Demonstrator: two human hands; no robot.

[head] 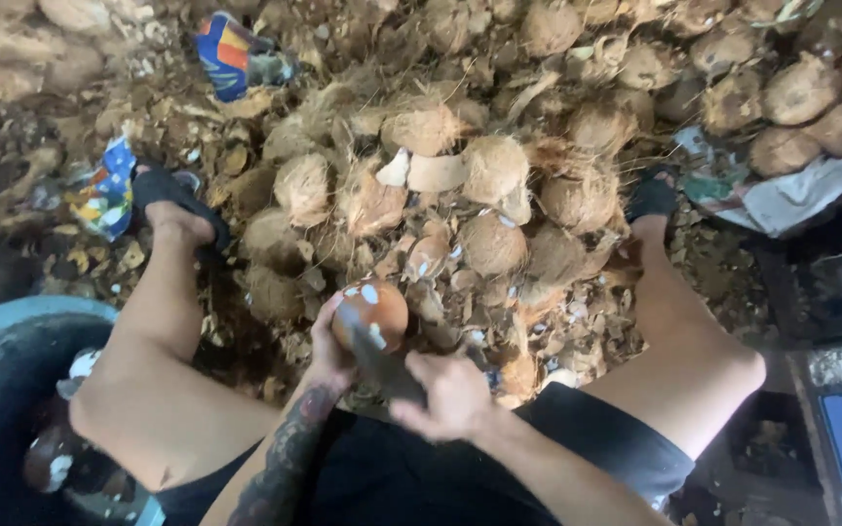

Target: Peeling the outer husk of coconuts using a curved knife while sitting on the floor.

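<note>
Husk-littered ground heaped with fibrous coconuts (494,175): between the seated person's knees, the left hand (328,346) cups a partly pared brown coconut (370,314), steadying it, while the right hand (450,394), fist wrapped round the handle, sets a dark knife (377,356) against its shell.

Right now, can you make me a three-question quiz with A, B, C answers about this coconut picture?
1. Where is the blue tub? A by the left knee B on the pile C behind the right foot
2. What colour are the sandals? A red B black C white
3. What is the left hand doing? A resting open B waving C holding a coconut

Answers: 1 A, its rim curves beside that knee. 2 B, both straps look black. 3 C, it cups the coconut while the right hand grips a dark blade.
</note>
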